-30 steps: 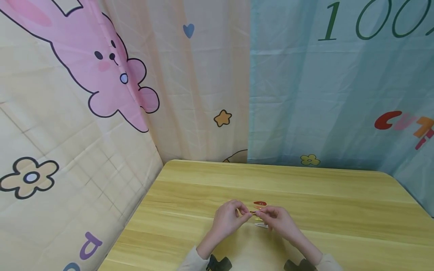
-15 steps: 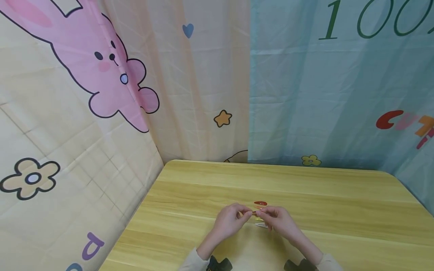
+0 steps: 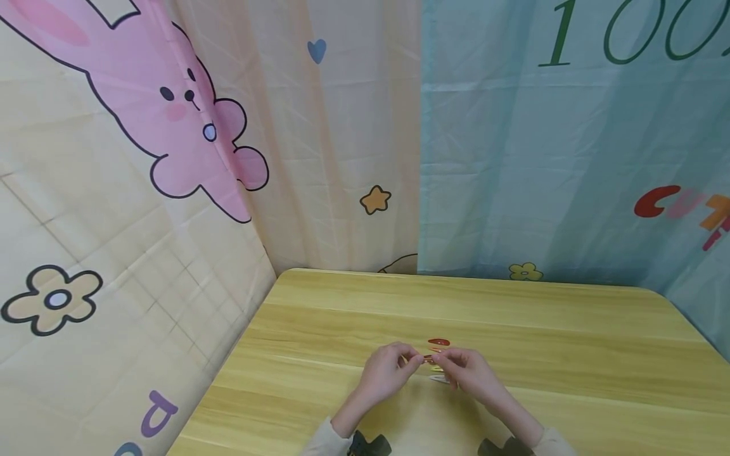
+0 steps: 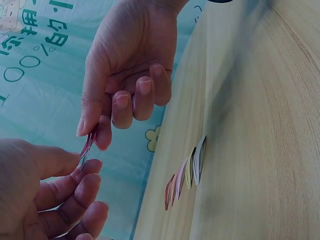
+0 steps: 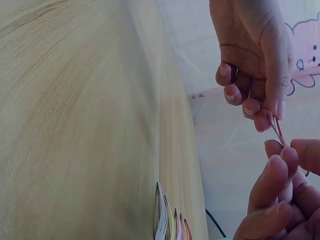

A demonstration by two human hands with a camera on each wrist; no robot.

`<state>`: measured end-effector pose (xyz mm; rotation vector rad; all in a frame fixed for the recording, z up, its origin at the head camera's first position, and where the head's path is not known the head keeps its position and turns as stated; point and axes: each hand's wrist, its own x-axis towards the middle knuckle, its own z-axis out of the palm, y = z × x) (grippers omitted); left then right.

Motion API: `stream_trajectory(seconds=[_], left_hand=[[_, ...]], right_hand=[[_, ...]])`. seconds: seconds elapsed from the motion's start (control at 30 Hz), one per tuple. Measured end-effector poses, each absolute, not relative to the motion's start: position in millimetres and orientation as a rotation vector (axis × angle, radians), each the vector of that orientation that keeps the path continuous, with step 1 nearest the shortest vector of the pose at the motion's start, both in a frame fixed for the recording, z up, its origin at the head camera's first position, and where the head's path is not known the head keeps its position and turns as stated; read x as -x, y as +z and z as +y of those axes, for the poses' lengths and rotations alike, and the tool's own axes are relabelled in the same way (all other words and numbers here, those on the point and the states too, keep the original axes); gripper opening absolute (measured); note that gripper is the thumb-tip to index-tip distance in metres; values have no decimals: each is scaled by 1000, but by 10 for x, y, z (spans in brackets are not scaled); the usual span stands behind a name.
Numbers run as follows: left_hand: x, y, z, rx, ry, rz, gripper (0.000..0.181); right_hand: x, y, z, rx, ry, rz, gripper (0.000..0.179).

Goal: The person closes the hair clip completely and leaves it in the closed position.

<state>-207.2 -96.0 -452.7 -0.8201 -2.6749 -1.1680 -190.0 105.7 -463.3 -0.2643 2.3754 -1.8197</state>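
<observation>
Between my two hands is a red snap hair clip [image 4: 88,149], held up off the table. My left hand [image 3: 386,372] pinches one end with thumb and index finger. The other end is pinched by my right hand [image 3: 469,373], its remaining fingers loosely curled. From the side, the clip's red top and thin metal strip stand slightly apart in the right wrist view. Below the hands lies a row of similar clips: a red clip [image 3: 438,342] farthest away, then an orange clip [image 4: 173,190], a pink clip [image 4: 181,179], a yellow clip [image 4: 189,169] and a white clip [image 4: 199,161] nearest.
The wooden table [image 3: 319,316] reaches back to printed curtains [image 3: 342,126] behind and at the left. Dark wrist mounts [image 3: 371,444] show near the sleeves at the bottom of the head view.
My left fingers have come down slightly around the clip's end, then stayed there. The right hand has hardly moved, and the row of clips lies as before.
</observation>
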Motion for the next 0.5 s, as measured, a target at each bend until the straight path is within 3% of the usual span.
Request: stream_trajectory(seconds=[0.5], left_hand=[[2046, -4487, -952, 800, -1207, -2679, 14]], right_hand=[[1892, -4628, 1059, 289, -1867, 2289, 33]])
